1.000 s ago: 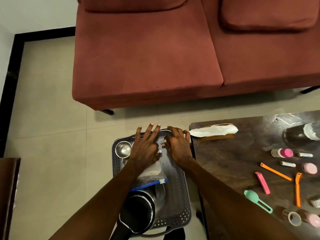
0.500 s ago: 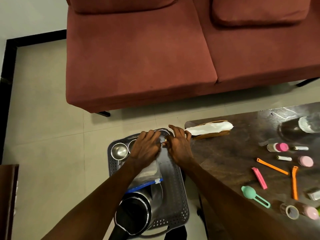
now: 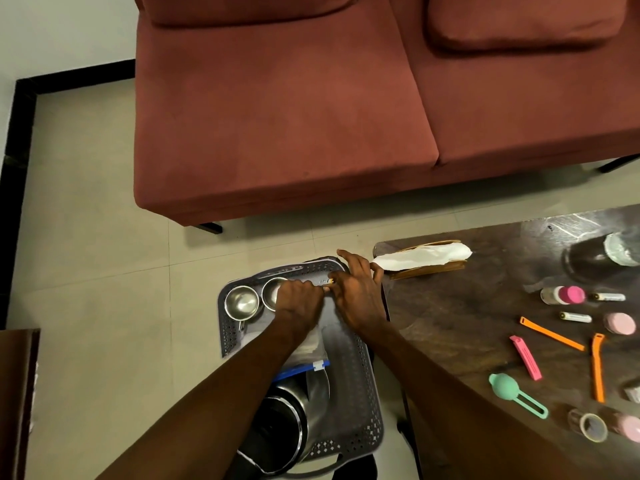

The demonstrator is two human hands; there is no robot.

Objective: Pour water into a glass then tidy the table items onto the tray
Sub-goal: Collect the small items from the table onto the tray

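Both hands are sitting nearer the far rim of the tray (image 3: 360,393) than a second ago, and the left hand (image 3: 299,299), whose fingers were spread flat then, is now curling them under. That hand is lying over a clear plastic bag (image 3: 311,344) with a blue strip, its fingertips meeting those of the right hand (image 3: 358,296) at a small white, orange-tipped tube (image 3: 325,281) near the tray's far edge. Whether either hand is actually pinching the tube I cannot tell; the right hand's fingers are bending loosely, with the index reaching toward the rim.

Two small steel cups (image 3: 241,303) are standing side by side in the tray's far left corner, and a steel jug (image 3: 277,431) is lying in its near end.

Beside the tray, the dark table (image 3: 467,323) is carrying a napkin holder (image 3: 422,259), a glass (image 3: 602,258), a pink-capped bottle (image 3: 562,294), two orange sticks (image 3: 552,334), a pink clip (image 3: 525,356) and a green scoop (image 3: 516,394). A red sofa (image 3: 294,116) is filling the background.
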